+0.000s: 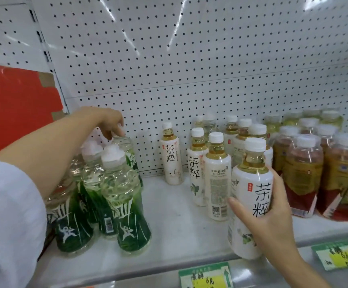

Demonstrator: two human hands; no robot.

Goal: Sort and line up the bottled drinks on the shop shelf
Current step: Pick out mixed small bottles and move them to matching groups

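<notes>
The right hand (272, 217) is wrapped around a white-labelled tea bottle (250, 196) standing at the shelf's (181, 217) front edge. The left hand (108, 121) reaches to the back, fingers pinched on the cap of a rear green bottle (125, 146) in the cluster near the shelf's left end. Red-labelled bottles (306, 179) fill the right end.
</notes>
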